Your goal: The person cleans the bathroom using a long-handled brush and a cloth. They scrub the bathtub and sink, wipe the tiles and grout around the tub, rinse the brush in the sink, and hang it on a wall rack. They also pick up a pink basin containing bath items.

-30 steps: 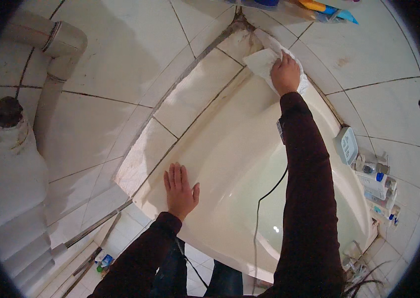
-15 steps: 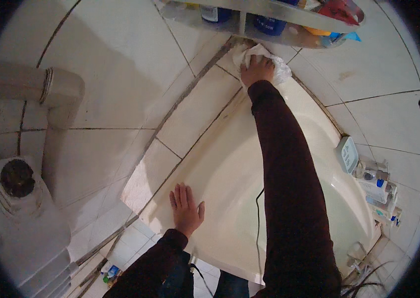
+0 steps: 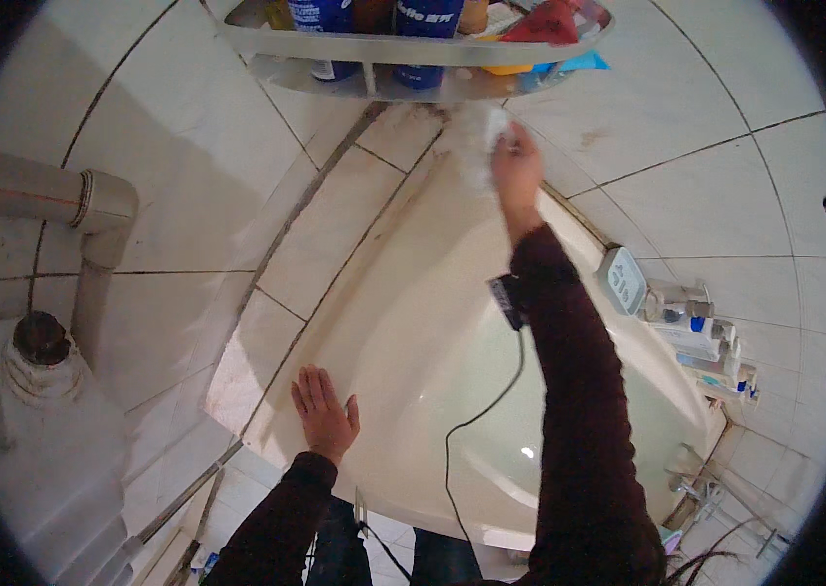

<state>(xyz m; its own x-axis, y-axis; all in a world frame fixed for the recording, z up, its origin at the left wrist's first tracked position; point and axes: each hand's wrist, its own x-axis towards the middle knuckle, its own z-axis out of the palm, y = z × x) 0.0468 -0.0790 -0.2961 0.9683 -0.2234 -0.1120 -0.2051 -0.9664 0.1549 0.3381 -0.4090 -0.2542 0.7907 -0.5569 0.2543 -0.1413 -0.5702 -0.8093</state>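
Note:
My right hand point(image 3: 518, 168) reaches to the far corner of a cream corner bathtub point(image 3: 432, 322), its fingers closed on a crumpled white cloth point(image 3: 479, 137). The cloth is smeared by motion, just below the corner shelf. My left hand point(image 3: 325, 420) lies flat on the tub's near-left rim, fingers stretched out, nothing in it. Beside my right wrist is a small dark box point(image 3: 508, 301); a thin black cable point(image 3: 448, 449) runs down from it across the tub.
A corner shelf point(image 3: 432, 49) with blue bottles and packets overhangs the far corner. On the right rim stand a pale soap dish point(image 3: 623, 281) and a rack of toiletries point(image 3: 691, 337). A tap point(image 3: 691, 483) sits lower right; a pipe point(image 3: 32, 190) runs at left.
My right hand has drawn back from the corner and lifted, the cloth still in it. The view has shifted, showing more of the shelf. The left hand stays on the rim.

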